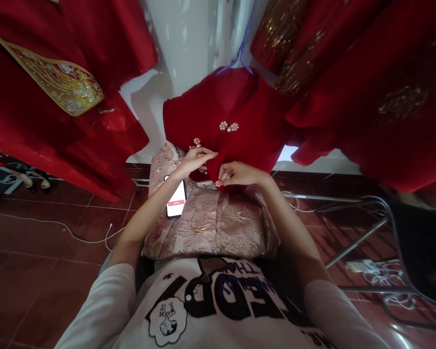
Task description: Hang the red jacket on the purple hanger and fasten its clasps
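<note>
A red garment [261, 121] hangs in front of me from a purple hanger [240, 57], its lower edge reaching my lap. Jewelled flower-shaped fasteners [228, 126] sit on its front, and another flower ornament [196, 142] shows just above my left hand. My left hand [199, 159] is at the garment's edge, thumb and fingers pinched together; what they hold is too small to make out. Closed on the garment's lower edge, my right hand [236, 173] has its fingertips beside a small flower ornament [217, 183]. Pink brocade cloth [218, 223] covers my lap beneath both hands.
A lit phone [176, 206] lies on the brocade, left of the hands. Red garments with gold decoration [69, 87] hang on both sides. A metal-framed chair [378, 223] and tangled white cables [381, 274] are at right. Another cable [76, 237] crosses the tiled floor at left.
</note>
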Motion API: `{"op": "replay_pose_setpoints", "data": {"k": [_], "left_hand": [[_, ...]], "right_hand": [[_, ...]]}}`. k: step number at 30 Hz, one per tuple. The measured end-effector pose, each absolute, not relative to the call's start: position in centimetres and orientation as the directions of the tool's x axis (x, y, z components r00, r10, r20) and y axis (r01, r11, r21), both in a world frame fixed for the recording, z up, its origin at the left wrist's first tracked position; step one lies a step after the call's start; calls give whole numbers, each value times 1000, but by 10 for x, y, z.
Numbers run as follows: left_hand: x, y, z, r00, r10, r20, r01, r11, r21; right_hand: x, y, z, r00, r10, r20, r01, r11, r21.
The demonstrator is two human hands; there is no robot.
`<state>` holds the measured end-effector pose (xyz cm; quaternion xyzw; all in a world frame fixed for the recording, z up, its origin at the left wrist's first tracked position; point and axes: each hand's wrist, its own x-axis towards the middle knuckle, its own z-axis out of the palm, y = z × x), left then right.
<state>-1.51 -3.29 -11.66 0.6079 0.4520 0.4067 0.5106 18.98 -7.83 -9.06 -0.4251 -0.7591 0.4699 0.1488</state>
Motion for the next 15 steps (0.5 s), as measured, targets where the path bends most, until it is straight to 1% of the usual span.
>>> {"op": "replay_pose_setpoints", "data": {"k": [1,2,3,5,7,9,11,13,15], "left_hand": [[-13,-32,-111,346,935,82,200,-159,967],[-10,-31,-105,398,903,163,259,-281,924],[-7,-30,-97,423,866,267,314,-416,853],[1,-25,-81,447,767,460,436,-636,637],[10,-18,-64,486,673,557,562,-729,391],[18,-11,-51,545,610,576,633,-749,194],[24,-5,-41,609,563,558,648,-760,60],[27,-1,-34,662,534,526,641,-767,-27],[27,0,-27,696,527,488,635,-769,-74]], "right_hand": [[193,-79,-87,-605,772,-195,522,199,-830],[196,-79,-84,-616,757,-219,535,198,-821],[199,-80,-81,-624,744,-240,546,195,-815],[203,-81,-76,-630,729,-268,561,188,-806],[205,-83,-73,-621,734,-274,578,194,-793],[206,-84,-71,-611,747,-264,593,210,-777],[207,-84,-69,-616,744,-261,597,224,-770],[209,-84,-67,-627,732,-267,601,236,-764],[211,-84,-64,-616,731,-292,622,225,-749]]}}
